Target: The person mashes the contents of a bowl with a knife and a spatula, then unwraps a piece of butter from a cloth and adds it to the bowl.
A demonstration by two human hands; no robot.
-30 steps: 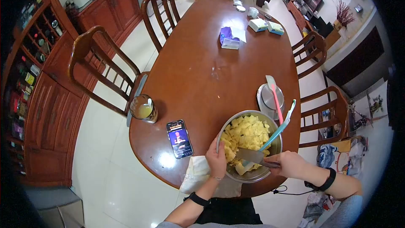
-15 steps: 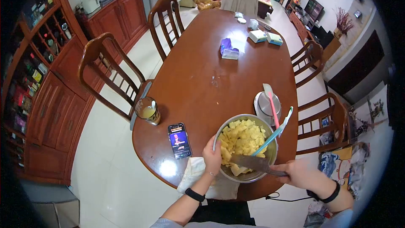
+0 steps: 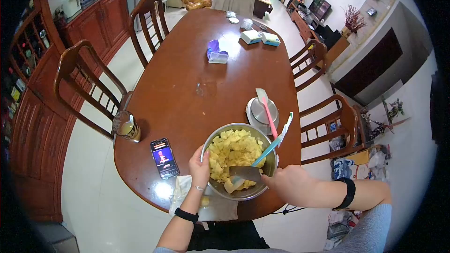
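Note:
A metal mixing bowl [image 3: 216, 190] stands near the table's front edge, filled with chunky yellow mash [image 3: 234, 149] that looks like potato. My left hand [image 3: 199, 167] grips the bowl's left rim. In my right hand [image 3: 293, 185] is the handle of a dark brown spatula [image 3: 246, 173], its blade in the bowl over the lower part of the mash. A blue-handled spatula [image 3: 269, 150] leans in the bowl against the right rim, its pale blade partly hidden behind the brown one. Under my left wrist lies a white cloth [image 3: 218, 207].
Behind the bowl, a pink-handled spatula [image 3: 268, 115] rests on a round metal-topped device [image 3: 254, 118]. A phone [image 3: 164, 158] and a glass of yellowish drink [image 3: 127, 127] stand at left. Farther back are a purple packet [image 3: 216, 51] and tissue packs [image 3: 251, 37]. Chairs line both sides.
My right hand and the brown spatula have shifted within the bowl, the blade now steeper over the mash. My left hand keeps its grip. The whole view has swung to the right.

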